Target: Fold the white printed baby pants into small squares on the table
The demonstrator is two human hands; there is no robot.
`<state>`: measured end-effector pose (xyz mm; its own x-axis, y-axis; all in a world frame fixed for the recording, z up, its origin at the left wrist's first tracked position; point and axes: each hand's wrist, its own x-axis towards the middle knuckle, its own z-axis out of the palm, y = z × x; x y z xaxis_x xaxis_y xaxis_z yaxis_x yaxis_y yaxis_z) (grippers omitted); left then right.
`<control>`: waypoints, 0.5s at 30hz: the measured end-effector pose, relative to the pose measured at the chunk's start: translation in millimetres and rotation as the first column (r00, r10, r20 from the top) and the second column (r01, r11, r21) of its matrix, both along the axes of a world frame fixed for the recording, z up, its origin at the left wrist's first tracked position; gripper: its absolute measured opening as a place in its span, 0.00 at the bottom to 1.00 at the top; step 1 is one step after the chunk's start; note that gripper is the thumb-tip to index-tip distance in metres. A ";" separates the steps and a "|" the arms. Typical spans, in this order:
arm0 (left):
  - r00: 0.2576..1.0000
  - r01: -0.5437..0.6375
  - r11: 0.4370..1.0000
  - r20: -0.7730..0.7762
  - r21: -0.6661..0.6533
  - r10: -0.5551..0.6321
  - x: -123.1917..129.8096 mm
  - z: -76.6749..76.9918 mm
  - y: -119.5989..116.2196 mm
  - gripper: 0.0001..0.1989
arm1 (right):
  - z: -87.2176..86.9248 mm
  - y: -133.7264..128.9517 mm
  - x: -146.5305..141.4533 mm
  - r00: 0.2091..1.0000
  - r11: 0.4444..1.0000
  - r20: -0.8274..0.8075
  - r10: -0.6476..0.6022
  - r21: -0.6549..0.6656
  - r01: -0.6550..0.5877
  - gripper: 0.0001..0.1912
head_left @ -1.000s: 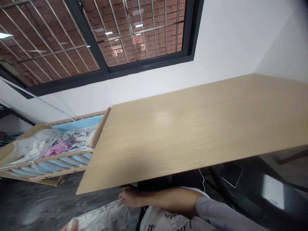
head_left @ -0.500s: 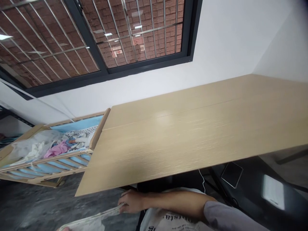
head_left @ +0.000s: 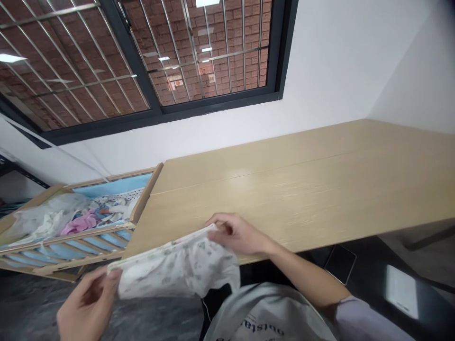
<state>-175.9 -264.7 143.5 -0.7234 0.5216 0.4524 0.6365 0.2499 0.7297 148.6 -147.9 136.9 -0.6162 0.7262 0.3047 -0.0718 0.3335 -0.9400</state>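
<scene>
A white cloth garment [head_left: 177, 270] with a small faint print is stretched between my hands; its exact kind is hard to make out. My left hand [head_left: 88, 298] pinches one end of its upper edge between thumb and fingers, at the lower left. Its other end is gripped by my right hand [head_left: 234, 232], which is over the near edge of the wooden table [head_left: 277, 189]. The garment hangs down from this taut edge, partly in front of the table's near left corner.
Left of the table stands a wooden crib [head_left: 145, 194] with blue lining, holding a pink cloth [head_left: 81, 222] and other crumpled fabrics. A barred window [head_left: 213, 57] is in the wall behind. At the lower right, a white flat object [head_left: 401, 289] lies on a black surface.
Both hands have risen, lifting the garment from the bottom of the view up to the table's near edge. My left hand has come fully into view, and the cloth is spread wider.
</scene>
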 end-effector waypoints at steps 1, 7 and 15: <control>0.995 0.096 0.995 0.025 0.021 -0.097 10.0 4.9 10.7 0.36 | 9.1 3.4 14.3 1.000 0.999 -0.024 0.003 -0.053 -0.005 0.15; 0.862 0.495 0.862 0.065 0.113 -0.503 64.2 28.7 73.2 0.23 | 48.9 30.1 88.8 0.982 0.984 -0.115 -0.152 -0.111 0.139 0.17; 0.603 0.788 0.613 0.125 0.056 -0.788 109.3 5.5 181.8 0.23 | 12.7 116.5 132.3 0.956 0.922 0.106 -0.272 -0.257 0.291 0.22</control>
